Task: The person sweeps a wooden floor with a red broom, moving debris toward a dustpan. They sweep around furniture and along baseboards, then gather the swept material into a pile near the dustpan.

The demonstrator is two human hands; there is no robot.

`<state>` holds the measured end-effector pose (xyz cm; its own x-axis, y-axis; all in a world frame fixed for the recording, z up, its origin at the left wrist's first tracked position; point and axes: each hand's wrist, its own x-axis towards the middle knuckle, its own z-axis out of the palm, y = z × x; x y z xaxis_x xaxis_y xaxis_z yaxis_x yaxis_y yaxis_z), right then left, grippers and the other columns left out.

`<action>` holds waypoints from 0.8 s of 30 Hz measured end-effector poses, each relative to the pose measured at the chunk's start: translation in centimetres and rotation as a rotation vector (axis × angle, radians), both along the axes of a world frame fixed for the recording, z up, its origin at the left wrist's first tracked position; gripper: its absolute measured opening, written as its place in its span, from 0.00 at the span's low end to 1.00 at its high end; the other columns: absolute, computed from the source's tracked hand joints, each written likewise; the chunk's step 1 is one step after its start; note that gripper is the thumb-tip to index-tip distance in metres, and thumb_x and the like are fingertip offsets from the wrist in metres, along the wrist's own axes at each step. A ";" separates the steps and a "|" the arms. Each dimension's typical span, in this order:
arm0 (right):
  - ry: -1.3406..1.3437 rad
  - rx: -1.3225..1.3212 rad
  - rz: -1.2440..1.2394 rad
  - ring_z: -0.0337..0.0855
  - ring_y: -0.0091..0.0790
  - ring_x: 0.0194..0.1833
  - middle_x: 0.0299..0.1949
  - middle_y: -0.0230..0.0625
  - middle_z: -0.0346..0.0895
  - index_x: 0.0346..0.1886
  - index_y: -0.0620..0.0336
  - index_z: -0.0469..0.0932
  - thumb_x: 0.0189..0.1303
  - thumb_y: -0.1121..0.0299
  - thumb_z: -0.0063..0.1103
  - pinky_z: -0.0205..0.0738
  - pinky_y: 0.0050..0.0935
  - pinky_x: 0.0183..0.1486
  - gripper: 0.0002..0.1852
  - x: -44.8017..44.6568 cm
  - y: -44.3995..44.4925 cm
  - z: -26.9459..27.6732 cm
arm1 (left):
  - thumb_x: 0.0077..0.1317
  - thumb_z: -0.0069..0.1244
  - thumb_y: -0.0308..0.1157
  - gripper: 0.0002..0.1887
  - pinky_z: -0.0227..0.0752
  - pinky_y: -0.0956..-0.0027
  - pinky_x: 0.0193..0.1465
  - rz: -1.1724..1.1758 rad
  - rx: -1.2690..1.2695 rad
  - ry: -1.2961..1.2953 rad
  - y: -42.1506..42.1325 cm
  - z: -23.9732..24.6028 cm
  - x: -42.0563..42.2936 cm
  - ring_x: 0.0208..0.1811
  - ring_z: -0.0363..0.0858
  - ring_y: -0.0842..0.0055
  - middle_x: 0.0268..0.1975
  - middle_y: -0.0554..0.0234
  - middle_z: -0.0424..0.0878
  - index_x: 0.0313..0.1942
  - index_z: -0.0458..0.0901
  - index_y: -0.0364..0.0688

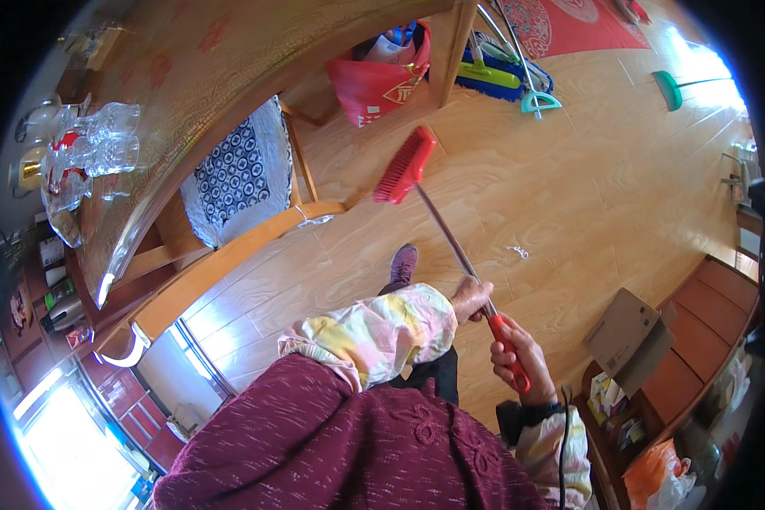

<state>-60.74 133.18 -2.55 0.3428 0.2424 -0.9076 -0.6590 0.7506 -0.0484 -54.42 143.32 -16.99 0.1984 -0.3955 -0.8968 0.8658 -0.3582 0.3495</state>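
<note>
A broom slants across the view before me, its red bristled head (pixel 415 162) raised or resting ahead of my feet; I cannot tell whether it touches the floor. My left hand (pixel 472 298) grips the metal shaft (pixel 447 231) just above the red plastic grip (pixel 510 354). Around that grip, at the broom's near end, my right hand (pixel 524 358) is closed. A small white scrap (pixel 518 252) lies on the wood-look floor (pixel 586 191) to the right of the shaft. One purple shoe (pixel 404 262) shows beyond my left sleeve.
At left, a wooden chair (pixel 242 245) with a patterned cushion (pixel 239 166) stands by a covered table (pixel 185 83) bearing glassware (pixel 111 140). A red bag (pixel 379 83) and mops (pixel 494 80) are ahead. A cardboard box (pixel 625 335) rests by the cabinet (pixel 707 319) at right.
</note>
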 end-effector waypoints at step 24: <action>-0.190 0.004 -0.278 0.57 0.15 0.12 0.19 0.27 0.63 0.49 0.52 0.63 0.61 0.65 0.43 0.53 0.15 0.08 0.13 -9.3 -5.6 -4.4 | 0.48 0.42 0.32 0.15 0.67 0.63 0.12 -0.134 0.104 -0.423 -9.8 -1.9 -7.0 0.13 0.75 0.65 0.11 0.47 0.71 0.10 0.70 0.30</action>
<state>-70.01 127.62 -6.95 0.5589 0.1197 -0.8205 -0.4086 0.9008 -0.1469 -61.39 133.50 -18.87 0.5093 -0.3547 -0.7841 0.5979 -0.5095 0.6188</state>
